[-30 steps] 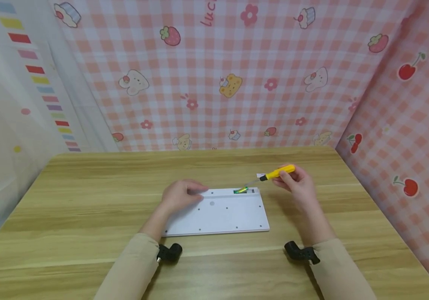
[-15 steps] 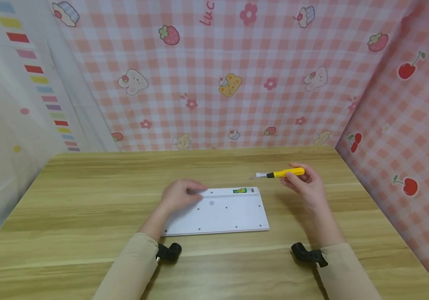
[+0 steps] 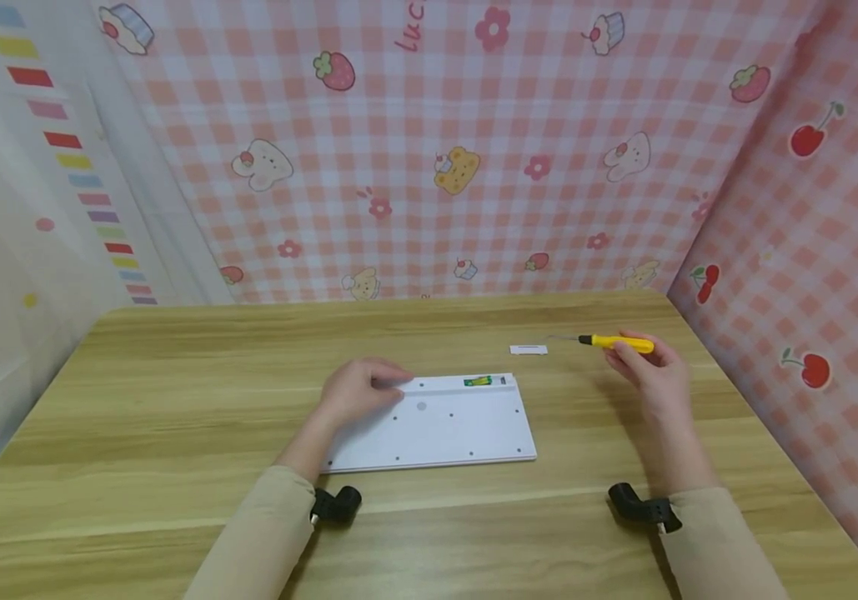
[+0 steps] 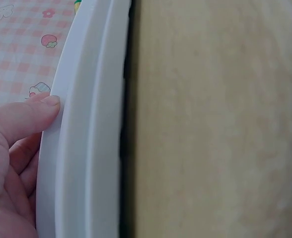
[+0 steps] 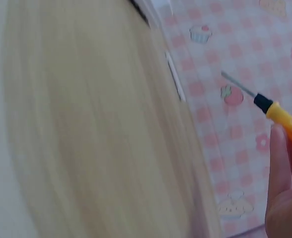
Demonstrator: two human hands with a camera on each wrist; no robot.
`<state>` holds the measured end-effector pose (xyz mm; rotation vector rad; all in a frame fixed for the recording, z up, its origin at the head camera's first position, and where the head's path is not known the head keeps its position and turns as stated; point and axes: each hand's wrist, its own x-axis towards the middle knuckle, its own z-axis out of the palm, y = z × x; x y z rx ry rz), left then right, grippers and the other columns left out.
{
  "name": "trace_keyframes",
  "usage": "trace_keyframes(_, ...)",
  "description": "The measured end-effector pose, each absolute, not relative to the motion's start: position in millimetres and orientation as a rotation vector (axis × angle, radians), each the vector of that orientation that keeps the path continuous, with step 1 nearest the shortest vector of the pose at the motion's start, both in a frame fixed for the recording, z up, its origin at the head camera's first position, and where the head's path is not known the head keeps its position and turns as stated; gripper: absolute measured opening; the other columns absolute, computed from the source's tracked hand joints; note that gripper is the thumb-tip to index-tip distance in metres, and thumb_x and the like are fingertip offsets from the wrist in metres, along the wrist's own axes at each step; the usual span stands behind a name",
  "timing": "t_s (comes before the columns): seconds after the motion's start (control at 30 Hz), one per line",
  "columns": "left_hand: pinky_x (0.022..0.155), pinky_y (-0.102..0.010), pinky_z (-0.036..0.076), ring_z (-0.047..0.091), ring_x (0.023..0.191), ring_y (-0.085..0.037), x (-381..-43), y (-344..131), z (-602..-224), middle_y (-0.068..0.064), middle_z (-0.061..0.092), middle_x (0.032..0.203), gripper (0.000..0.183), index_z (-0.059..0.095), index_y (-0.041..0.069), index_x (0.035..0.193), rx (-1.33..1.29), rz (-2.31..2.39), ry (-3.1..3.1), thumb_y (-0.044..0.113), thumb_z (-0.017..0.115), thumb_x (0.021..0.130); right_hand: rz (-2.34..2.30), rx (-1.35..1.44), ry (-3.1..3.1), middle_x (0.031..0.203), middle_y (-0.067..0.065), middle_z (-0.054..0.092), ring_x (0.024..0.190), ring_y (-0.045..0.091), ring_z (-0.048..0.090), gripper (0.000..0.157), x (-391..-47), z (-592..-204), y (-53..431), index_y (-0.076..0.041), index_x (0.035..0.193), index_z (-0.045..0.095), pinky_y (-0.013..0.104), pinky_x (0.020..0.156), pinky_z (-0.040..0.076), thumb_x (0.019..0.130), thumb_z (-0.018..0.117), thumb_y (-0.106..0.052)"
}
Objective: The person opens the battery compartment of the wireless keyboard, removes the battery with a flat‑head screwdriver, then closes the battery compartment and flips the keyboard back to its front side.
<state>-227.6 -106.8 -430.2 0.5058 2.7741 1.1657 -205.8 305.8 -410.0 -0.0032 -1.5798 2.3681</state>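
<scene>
A white, flat keyboard (image 3: 429,433) lies underside up on the table, with small dark screw spots over its back. Near its far right edge, an uncovered battery compartment holds a green and yellow battery (image 3: 478,381). My left hand (image 3: 357,390) grips the keyboard's far edge, thumb on top and fingers behind; the left wrist view shows the thumb (image 4: 34,116) on that edge. Off to the right, my right hand (image 3: 654,375) holds a yellow screwdriver (image 3: 624,342) by its handle. Its thin shaft points left, raised above the table. A small white battery cover (image 3: 529,350) lies behind the keyboard.
The wooden table (image 3: 173,392) reaches back to a pink checked cloth wall (image 3: 413,225). Another checked cloth (image 3: 819,275) hangs along the right side, and a pale curtain (image 3: 23,350) borders the left. A black camera mount sits at each wrist.
The right hand has drawn the screwdriver away from the battery compartment to the right. The battery, tilted up earlier, now lies flat in its slot. The left hand and keyboard have stayed put.
</scene>
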Motion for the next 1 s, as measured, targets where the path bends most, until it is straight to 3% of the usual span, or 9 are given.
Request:
trace_keyframes(0.63,0.103,-0.048,0.043,0.06,0.117,-0.027,-227.2,-106.2,-429.5,-0.005,0.067,0.124,0.028,0.076,0.022,0.113,0.502,1.156,2.77,0.015,0.077,0.086,2.251,-0.465,-1.647,0.089,-0.002,0.069,0.073,0.008,0.071,0.016,-205.6,-411.6,345.1,-0.007,0.095,0.078,0.021,0.07,0.056,0.083,0.076,0.004)
trace_keyframes(0.8,0.104,-0.048,0.043,0.059,0.118,-0.028,-227.2,-106.6,-429.7,-0.006,0.067,0.125,0.028,0.076,0.021,0.113,0.507,1.151,2.773,0.015,0.077,0.086,1.89,-0.595,-2.07,0.097,-0.005,0.068,0.079,-0.002,0.064,0.029,-204.5,-414.5,346.2,-0.004,0.116,0.074,0.011,0.071,0.053,0.087,0.076,-0.012)
trace_keyframes(0.9,0.104,-0.048,0.043,0.059,0.118,-0.027,-227.6,-106.4,-430.5,-0.005,0.067,0.124,0.028,0.076,0.022,0.113,0.507,1.147,2.774,0.015,0.077,0.085,1.509,-0.593,-2.411,0.116,0.008,0.068,0.098,0.009,0.06,0.043,-202.8,-414.6,346.1,-0.002,0.128,0.066,0.008,0.074,0.046,0.091,0.073,-0.025)
trace_keyframes(1.0,0.104,-0.048,0.042,0.059,0.118,-0.027,-227.7,-106.1,-430.3,-0.005,0.067,0.125,0.029,0.076,0.022,0.113,0.505,1.142,2.778,0.016,0.077,0.085,1.242,-0.518,-2.588,0.129,0.02,0.062,0.111,0.025,0.056,0.044,-201.8,-414.1,345.3,-0.002,0.129,0.065,0.013,0.074,0.043,0.093,0.069,-0.028)
